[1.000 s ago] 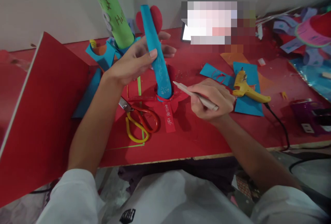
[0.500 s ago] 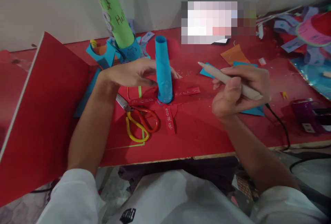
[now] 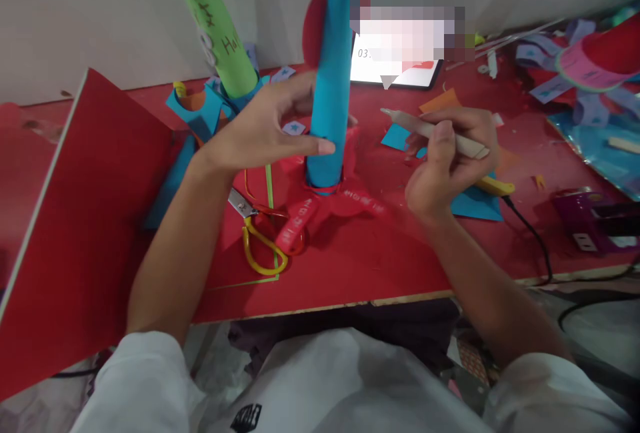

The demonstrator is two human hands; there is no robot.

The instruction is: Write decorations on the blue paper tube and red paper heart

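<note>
- Red tabletop (image 3: 380,259) is lying cluttered with paper scraps, with a pale wall standing behind it.
- Left hand (image 3: 265,129) is grasping the blue paper tube (image 3: 330,79), thumb pressing its front, holding it nearly upright over the table's middle.
- Red paper strips (image 3: 300,219) with pale writing are hanging from the tube's lower end, draping onto the table.
- Right hand (image 3: 445,159) is clenching a pale pen (image 3: 430,129), tip pointing toward the tube but staying apart from it.
- Scissors (image 3: 263,246) with yellow and red handles are lying just beside the strips.
- Green tube (image 3: 210,26) is leaning at the back left.
- Yellow glue gun (image 3: 493,186) is peeking out behind the right hand.
</note>
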